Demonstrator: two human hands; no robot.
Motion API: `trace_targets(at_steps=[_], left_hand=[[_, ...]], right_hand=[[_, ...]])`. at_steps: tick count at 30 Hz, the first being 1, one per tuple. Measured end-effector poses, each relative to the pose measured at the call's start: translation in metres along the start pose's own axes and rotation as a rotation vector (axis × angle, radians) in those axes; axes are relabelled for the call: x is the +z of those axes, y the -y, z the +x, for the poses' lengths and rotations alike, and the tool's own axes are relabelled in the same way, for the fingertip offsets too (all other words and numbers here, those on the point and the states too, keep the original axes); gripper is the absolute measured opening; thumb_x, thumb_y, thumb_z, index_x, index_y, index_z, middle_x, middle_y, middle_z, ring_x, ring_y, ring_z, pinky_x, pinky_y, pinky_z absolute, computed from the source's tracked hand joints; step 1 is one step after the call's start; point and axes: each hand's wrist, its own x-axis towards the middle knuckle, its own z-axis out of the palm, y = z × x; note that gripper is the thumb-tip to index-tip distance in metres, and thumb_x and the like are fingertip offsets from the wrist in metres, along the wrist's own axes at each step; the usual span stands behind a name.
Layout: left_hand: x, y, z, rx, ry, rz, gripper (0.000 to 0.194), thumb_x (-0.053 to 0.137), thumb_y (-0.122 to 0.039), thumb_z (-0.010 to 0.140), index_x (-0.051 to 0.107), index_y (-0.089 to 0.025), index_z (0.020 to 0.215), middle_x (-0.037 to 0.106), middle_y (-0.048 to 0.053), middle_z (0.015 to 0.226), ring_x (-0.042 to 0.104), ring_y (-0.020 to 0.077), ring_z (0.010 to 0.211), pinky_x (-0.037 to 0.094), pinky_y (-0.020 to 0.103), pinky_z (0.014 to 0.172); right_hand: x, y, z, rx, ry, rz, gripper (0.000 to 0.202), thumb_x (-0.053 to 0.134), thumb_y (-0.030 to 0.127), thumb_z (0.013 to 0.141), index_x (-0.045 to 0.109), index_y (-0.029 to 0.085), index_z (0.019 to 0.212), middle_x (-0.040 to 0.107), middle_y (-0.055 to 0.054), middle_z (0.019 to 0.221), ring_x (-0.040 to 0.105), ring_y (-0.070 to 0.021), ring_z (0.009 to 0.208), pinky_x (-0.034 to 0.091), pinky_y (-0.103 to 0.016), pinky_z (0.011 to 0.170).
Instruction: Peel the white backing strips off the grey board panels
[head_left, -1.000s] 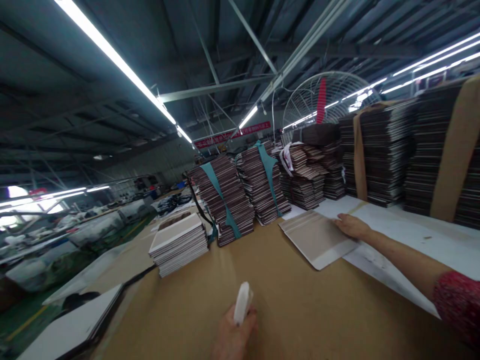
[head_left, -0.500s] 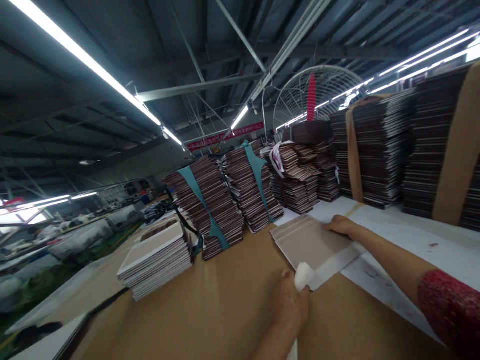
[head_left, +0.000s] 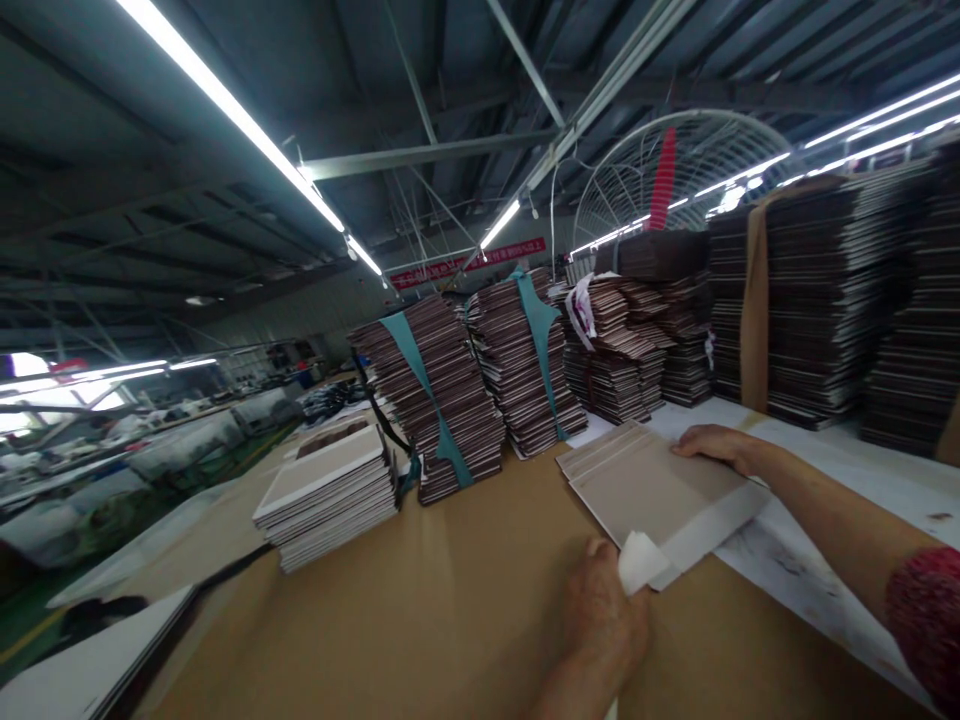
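A flat grey-brown folded card piece (head_left: 651,490) lies on the brown table (head_left: 420,600) in front of me. My left hand (head_left: 604,615) is closed around a small white tool (head_left: 639,562) whose tip rests on the card's near corner. My right hand (head_left: 714,445) lies flat on the card's far right edge, fingers spread, holding it down. A red sleeve (head_left: 926,625) covers my right upper arm.
A low stack of white-topped cards (head_left: 330,495) sits to the left. Tall bundles of dark cards with teal straps (head_left: 439,395) and brown bands (head_left: 810,300) line the back. A large fan (head_left: 675,170) stands behind. White sheets (head_left: 817,560) cover the table's right side.
My left hand has moved with the white tool from the near table edge up to the card's near corner. My right hand has stayed on the card's far edge.
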Motion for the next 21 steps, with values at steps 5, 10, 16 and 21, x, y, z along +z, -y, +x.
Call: trace_targets(at_steps=[5, 10, 16, 21], left_hand=[[0.0, 0.001, -0.001, 0.012, -0.005, -0.018, 0.034, 0.073, -0.017, 0.086, 0.075, -0.017, 0.12, 0.076, 0.013, 0.127, 0.072, 0.0336, 0.115, 0.053, 0.039, 0.094], [0.0, 0.002, -0.001, 0.033, 0.003, -0.024, 0.034, 0.07, -0.017, 0.087, 0.075, -0.017, 0.121, 0.076, 0.014, 0.126, 0.073, 0.0346, 0.114, 0.054, 0.04, 0.093], [0.001, 0.003, -0.002, 0.038, 0.019, -0.018, 0.035, 0.072, -0.018, 0.087, 0.074, -0.016, 0.121, 0.074, 0.014, 0.129, 0.071, 0.0336, 0.117, 0.053, 0.039, 0.097], [0.0, 0.003, -0.001, 0.036, 0.024, -0.032, 0.033, 0.072, -0.019, 0.087, 0.075, -0.017, 0.12, 0.075, 0.013, 0.127, 0.072, 0.0339, 0.114, 0.054, 0.04, 0.094]], right_hand=[[-0.006, 0.013, 0.0, 0.064, 0.082, -0.017, 0.026, 0.071, 0.039, 0.106, 0.07, 0.017, 0.119, 0.071, -0.007, 0.116, 0.071, -0.0204, 0.095, 0.064, -0.037, 0.083], [-0.011, 0.02, -0.006, 0.1, 0.159, 0.037, 0.028, 0.07, 0.042, 0.106, 0.07, 0.017, 0.119, 0.072, -0.008, 0.114, 0.072, -0.0202, 0.094, 0.064, -0.037, 0.082], [-0.012, 0.02, -0.013, 0.136, 0.186, 0.063, 0.028, 0.069, 0.044, 0.107, 0.071, 0.017, 0.116, 0.073, -0.008, 0.112, 0.072, -0.0201, 0.094, 0.063, -0.037, 0.084], [-0.008, 0.018, -0.015, 0.089, 0.121, 0.051, 0.025, 0.07, 0.04, 0.107, 0.071, 0.018, 0.116, 0.072, -0.007, 0.113, 0.072, -0.0194, 0.093, 0.064, -0.036, 0.081]])
